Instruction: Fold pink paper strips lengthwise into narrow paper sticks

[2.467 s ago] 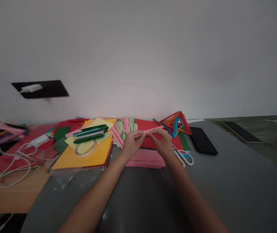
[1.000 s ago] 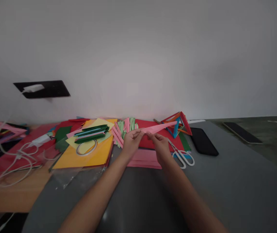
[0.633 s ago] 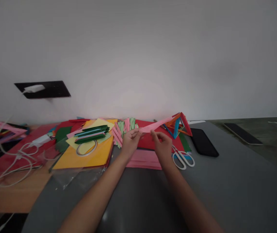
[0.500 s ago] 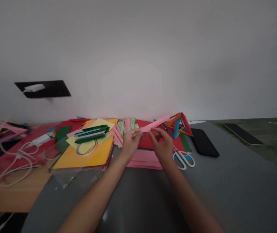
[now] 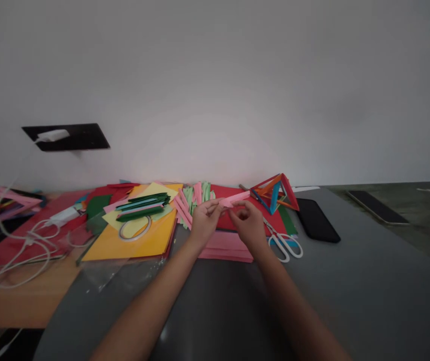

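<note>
A pink paper strip [image 5: 240,197] is held between my two hands, above red and pink sheets. My left hand [image 5: 206,218] pinches its left end. My right hand [image 5: 249,222] is closed with its fingertips on the strip, close to the left fingertips. Pink sheets [image 5: 226,246] lie under my wrists, and a red sheet [image 5: 275,223] is behind my right hand. Beyond that hand stands a framework of red, blue and orange folded strips [image 5: 274,193]. White-handled scissors [image 5: 285,246] lie beside my right wrist.
Left of my hands, yellow sheets [image 5: 98,249] carry dark green strips [image 5: 141,213] and a roll of tape [image 5: 135,237]. Pink and green strips [image 5: 188,200] lie behind. A black phone [image 5: 317,220] is at the right. White cables [image 5: 30,240] cross the far left.
The pink strip has come down to a flatter angle, and less of it shows beyond my fingers. My right hand has shifted slightly left, closer to my left hand.
</note>
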A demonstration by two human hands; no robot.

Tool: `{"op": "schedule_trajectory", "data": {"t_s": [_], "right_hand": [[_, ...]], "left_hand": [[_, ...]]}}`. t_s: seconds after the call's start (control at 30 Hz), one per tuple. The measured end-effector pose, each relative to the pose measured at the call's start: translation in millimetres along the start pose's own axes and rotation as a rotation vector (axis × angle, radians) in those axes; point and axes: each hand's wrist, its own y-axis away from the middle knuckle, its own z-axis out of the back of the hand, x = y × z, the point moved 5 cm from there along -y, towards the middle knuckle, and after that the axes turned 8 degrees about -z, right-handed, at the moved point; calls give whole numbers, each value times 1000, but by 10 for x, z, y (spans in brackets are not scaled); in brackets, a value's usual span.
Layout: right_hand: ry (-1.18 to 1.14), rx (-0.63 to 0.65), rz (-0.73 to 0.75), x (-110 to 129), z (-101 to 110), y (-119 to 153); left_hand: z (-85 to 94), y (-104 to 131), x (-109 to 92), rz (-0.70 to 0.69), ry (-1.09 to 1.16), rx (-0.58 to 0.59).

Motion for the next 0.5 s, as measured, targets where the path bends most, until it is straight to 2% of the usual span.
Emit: {"op": "schedule_trajectory", "data": {"t_s": [0.1,0.2,0.33,0.5], "right_hand": [[-210,127,-98,-50,-54,-36],[-278,173,-133,-51,-73,-48],[-295,161,-82,-25,-66,-52],[-208,102,41,26,-23,-48]], "left_hand": [[-6,0,-15,-6,-7,3],[1,0,-27,-3,-26,-8],[16,-2,-21,3,-39,-12],[-29,9,-14,11,-40,90]]}}
